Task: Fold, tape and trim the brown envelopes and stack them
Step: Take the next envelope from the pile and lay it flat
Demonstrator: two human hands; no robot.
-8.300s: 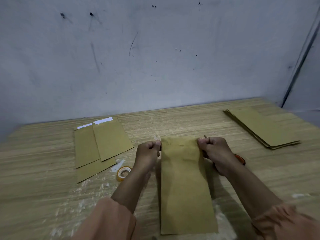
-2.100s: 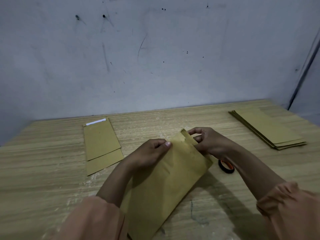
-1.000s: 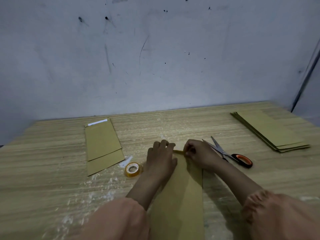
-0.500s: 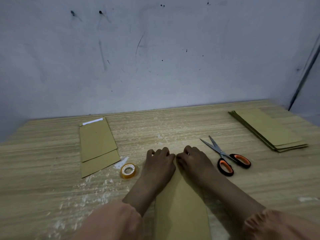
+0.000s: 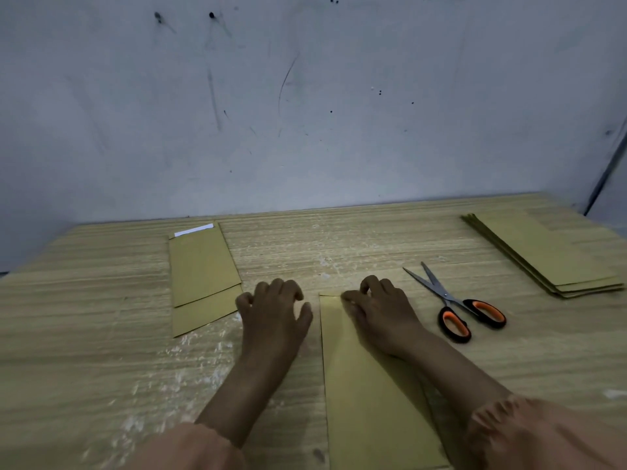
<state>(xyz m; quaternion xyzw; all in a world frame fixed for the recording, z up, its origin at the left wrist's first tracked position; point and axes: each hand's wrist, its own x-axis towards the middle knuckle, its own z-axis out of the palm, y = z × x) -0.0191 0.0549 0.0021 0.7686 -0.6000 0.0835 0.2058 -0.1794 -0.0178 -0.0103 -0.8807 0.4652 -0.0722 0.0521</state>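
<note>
A long brown envelope (image 5: 366,385) lies flat on the wooden table (image 5: 101,351), running from the near edge up to my hands. My right hand (image 5: 383,313) rests on its top end, bent fingertips pressing the folded edge down. My left hand (image 5: 274,313) is off the envelope, just left of it, fingers curved down over the spot where the tape roll lay; the roll is hidden under it. Orange-handled scissors (image 5: 454,307) lie open to the right of my right hand.
A stack of unfolded brown envelopes (image 5: 549,256) lies at the far right. Two shorter folded envelopes (image 5: 200,266), overlapping, lie at the left, with a white strip at their far end. A grey wall closes the table's back edge. White scuffs mark the wood.
My left hand has left the envelope's top edge and moved left over the tape roll, which is now covered. My right hand stays pressing the fold.
</note>
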